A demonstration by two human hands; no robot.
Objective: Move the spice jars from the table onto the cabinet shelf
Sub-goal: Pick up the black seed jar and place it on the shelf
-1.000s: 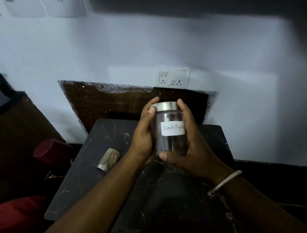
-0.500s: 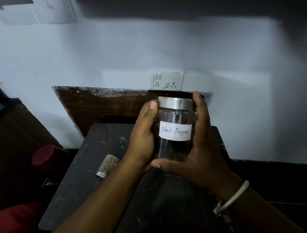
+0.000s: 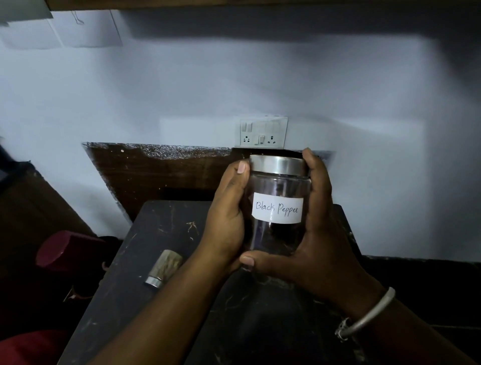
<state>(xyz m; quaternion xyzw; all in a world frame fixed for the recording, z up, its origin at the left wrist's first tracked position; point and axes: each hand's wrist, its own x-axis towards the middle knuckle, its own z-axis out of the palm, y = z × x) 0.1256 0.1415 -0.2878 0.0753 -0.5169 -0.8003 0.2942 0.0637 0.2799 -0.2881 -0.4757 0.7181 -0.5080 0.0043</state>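
A clear glass jar [image 3: 277,205] with a steel lid and a white label reading "Black Pepper" is held upright above the dark table [image 3: 145,260]. My left hand [image 3: 229,218] grips its left side and my right hand [image 3: 315,234] wraps its right side, thumb under the base. A smaller spice jar [image 3: 164,268] with a metal cap lies on its side on the table, left of my forearm. A brown edge along the top of the view may be the cabinet [image 3: 234,3].
A white wall with a switch-and-socket plate [image 3: 261,132] rises behind the table. A dark wooden board [image 3: 156,174] leans against it. A maroon object [image 3: 65,250] sits left of the table, with red fabric [image 3: 28,346] at the lower left.
The jar has come up off the table toward me in both hands. The view has tilted upward, bringing the brown top edge into sight.
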